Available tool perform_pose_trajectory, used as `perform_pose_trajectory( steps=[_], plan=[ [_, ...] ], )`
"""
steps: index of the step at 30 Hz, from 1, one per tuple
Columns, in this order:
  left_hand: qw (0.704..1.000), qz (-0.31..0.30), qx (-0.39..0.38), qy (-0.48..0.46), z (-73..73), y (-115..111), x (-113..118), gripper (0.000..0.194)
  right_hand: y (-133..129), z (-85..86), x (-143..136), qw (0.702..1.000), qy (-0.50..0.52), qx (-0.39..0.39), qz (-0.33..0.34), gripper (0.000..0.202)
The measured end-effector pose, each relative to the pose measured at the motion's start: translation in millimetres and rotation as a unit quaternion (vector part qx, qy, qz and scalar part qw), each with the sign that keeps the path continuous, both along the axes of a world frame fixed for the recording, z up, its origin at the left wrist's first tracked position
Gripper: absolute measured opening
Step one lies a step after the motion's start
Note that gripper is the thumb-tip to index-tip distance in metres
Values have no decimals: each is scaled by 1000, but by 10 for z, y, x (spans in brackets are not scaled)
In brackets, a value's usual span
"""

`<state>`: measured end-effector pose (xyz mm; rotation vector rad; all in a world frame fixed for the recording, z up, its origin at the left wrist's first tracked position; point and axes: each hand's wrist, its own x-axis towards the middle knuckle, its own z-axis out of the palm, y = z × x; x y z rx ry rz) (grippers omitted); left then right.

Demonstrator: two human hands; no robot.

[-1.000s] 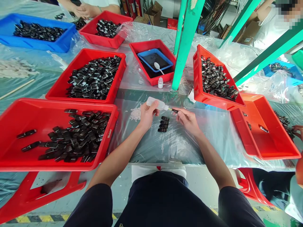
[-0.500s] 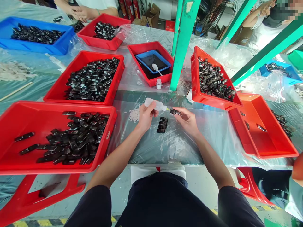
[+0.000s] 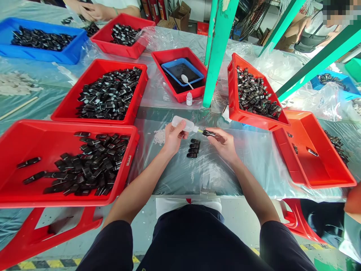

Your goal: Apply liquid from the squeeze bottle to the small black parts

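Note:
My left hand [image 3: 174, 138] is closed round a translucent squeeze bottle [image 3: 183, 123] with a thin yellowish nozzle that points right. Between the fingertips of my right hand [image 3: 224, 143] is a small glossy black plastic part [image 3: 209, 133], its left end at the nozzle tip. Whether tip and part touch is too small to tell. Below, on the plastic-covered table, several similar black parts [image 3: 193, 148] lie in a short column. A scatter of small whitish pieces [image 3: 159, 137] lies left of my left hand.
Red bins of black parts stand left [image 3: 128, 130] and right [image 3: 258, 121]. A nearly bare red bin [image 3: 324, 165] is at far right. Ahead are a small white bottle [image 3: 189, 99], a blue tray [image 3: 183, 71] with a spoon, and a green post [image 3: 210, 86]. Co-workers' hands [image 3: 98, 12] show at the back.
My hands, the squeeze bottle and the black part hold almost the same position. At the back right, a person has shifted posture and lowered their arms.

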<state>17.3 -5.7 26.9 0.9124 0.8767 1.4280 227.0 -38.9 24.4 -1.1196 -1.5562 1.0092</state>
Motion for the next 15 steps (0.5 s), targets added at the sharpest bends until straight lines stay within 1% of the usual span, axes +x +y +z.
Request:
perform_pose_trajectory(
  steps=[7,11,15],
  plan=[
    [1000,4,16,4,-3,-37,0,48,9,-10,-8,1000,25,14,-2,36],
    [1000,-1,24,13,5,-50,3,48,14,-6,-6,1000,13,4,-19,38],
    [1000,0,23,18,23,-48,-10,47,6,21,16,1000,-2,4,-14,37]
  ],
)
